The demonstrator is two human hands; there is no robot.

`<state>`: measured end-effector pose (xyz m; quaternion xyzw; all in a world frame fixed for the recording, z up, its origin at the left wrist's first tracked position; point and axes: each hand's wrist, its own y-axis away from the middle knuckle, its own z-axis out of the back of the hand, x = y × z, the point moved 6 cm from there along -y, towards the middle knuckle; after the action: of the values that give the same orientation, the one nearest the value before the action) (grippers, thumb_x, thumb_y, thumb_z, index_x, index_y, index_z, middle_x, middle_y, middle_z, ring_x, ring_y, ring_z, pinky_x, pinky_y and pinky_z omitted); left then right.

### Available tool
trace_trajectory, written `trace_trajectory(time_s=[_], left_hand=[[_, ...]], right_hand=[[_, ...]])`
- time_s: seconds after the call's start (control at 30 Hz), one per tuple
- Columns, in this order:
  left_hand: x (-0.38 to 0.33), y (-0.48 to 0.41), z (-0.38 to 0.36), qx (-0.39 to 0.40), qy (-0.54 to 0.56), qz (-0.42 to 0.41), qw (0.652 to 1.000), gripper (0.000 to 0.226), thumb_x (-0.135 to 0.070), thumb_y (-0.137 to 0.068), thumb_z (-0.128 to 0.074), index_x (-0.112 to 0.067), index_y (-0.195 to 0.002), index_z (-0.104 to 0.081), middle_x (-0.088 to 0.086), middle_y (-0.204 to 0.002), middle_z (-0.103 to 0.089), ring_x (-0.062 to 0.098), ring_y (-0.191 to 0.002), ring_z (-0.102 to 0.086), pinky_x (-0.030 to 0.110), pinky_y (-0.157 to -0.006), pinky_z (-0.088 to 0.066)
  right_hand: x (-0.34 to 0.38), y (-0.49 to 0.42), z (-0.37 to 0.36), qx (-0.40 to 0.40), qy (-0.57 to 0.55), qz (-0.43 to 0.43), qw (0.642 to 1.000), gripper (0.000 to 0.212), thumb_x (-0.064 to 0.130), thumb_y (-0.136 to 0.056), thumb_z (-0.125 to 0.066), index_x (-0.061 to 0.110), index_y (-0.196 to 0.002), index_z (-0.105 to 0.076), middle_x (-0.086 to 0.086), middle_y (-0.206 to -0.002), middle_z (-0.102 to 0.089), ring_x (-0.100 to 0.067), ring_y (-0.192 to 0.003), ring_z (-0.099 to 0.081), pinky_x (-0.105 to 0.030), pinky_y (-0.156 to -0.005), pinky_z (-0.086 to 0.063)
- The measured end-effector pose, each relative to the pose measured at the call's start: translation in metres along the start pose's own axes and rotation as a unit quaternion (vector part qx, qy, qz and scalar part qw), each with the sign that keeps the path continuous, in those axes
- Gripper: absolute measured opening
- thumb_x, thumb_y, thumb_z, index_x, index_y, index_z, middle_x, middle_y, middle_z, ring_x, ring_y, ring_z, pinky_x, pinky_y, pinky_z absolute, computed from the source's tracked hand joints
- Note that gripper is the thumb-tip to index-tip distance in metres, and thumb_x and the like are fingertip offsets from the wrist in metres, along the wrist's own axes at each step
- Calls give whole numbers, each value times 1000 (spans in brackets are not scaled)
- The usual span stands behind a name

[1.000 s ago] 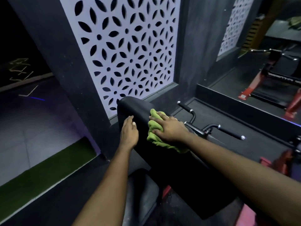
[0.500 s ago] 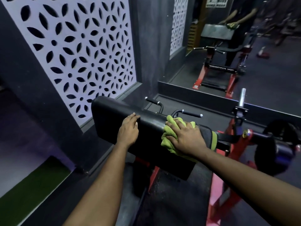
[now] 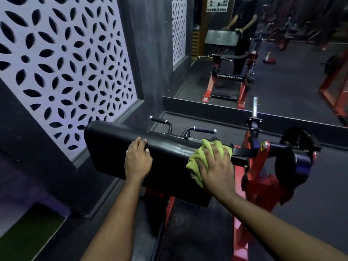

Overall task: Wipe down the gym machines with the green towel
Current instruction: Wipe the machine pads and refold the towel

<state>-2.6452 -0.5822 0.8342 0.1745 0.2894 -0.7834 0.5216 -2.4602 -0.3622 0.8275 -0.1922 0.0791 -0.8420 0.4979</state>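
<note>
Pressing towel (image 3: 195,162) with spread right hand (image 3: 216,166) at pad's (image 3: 113,147) right edge, gripping top edge with left hand (image 3: 138,161). Might overshoot, snag frame (image 3: 254,178).

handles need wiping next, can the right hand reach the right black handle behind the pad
Probably yes. The right hand presses the green towel on the pad at its right end, and the handle sits just beyond that edge, nothing between.
</note>
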Motion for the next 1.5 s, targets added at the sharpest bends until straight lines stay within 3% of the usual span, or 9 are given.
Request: trace_trajectory(time_s=[0.2,0.33,0.57,0.67,0.8,0.9,1.1,1.27,1.5], left_hand=[[-12,6,-2,2,-9,37,999,40,-17,-100,-50,-9,-140,-52,9,-157,-39,26,-147,-32,53,-121,-22],[-47,21,6,-8,80,-4,997,28,-12,-100,-48,-11,-125,-60,5,-134,-58,25,-129,-47,42,-111,-38],[-179,47,-2,197,257,-140,936,36,-22,-98,-64,-20,-133,-58,-2,-122,-64,8,-112,-62,22,-97,-50],[-238,66,-14,277,205,-183,921,51,-32,-91,-73,-27,-137,-52,-5,-115,-65,9,-102,-64,25,-89,-53],[-304,90,-25,244,125,-208,939,25,-32,-91,-69,-22,-104,-51,1,-88,-65,19,-79,-61,36,-71,-50],[-372,127,-37,256,117,-241,929,16,-22,-95,-60,-16,-101,-47,5,-87,-61,24,-81,-57,37,-67,-41],[-494,203,-53,297,89,-398,864,29,3,-86,-45,-20,-103,-48,10,-91,-62,28,-82,-57,29,-62,-37],[-567,239,-60,248,139,-438,853,40,12,-83,-42,-13,-112,-55,6,-89,-62,25,-78,-56,24,-62,-39],[-630,238,-128,218,143,-449,855,42,13,-80,-43,-11,-112,-56,5,-96,-64,28,-89,-60,28,-71,-38]], right_hand=[[-1,-43,-3,26,-4,-81,996,51,59,-102,-31,29,-130,-61,-2,-131,-62,-33,-117,-49,-43,-84,-46],[-14,-65,7,97,-116,-136,979,53,60,-103,-33,26,-135,-58,-7,-136,-62,-38,-128,-48,-45,-96,-43],[-62,-32,64,3,-422,-173,890,35,57,-98,-56,22,-102,-62,0,-97,-71,-25,-99,-65,-33,-80,-46],[-88,-21,94,-2,-478,-189,858,37,61,-96,-57,24,-100,-58,2,-95,-70,-21,-96,-67,-36,-84,-52],[-141,0,142,-1,-521,-197,830,34,51,-105,-45,20,-118,-51,4,-104,-60,-18,-104,-59,-33,-86,-48],[-196,39,176,21,-524,-197,828,32,23,-103,-58,17,-131,-44,0,-116,-54,-16,-107,-56,-20,-75,-45],[-281,123,249,95,-416,-125,896,71,5,-83,-75,27,-144,-47,2,-137,-54,-11,-121,-52,-19,-97,-46],[-379,184,283,93,-403,-247,877,43,39,-74,-91,16,-100,-67,-2,-101,-70,-19,-96,-65,-34,-82,-53],[-460,215,266,66,-624,-356,692,61,65,-101,-40,8,-116,-55,-16,-107,-60,-28,-80,-63,-42,-71,-61]])
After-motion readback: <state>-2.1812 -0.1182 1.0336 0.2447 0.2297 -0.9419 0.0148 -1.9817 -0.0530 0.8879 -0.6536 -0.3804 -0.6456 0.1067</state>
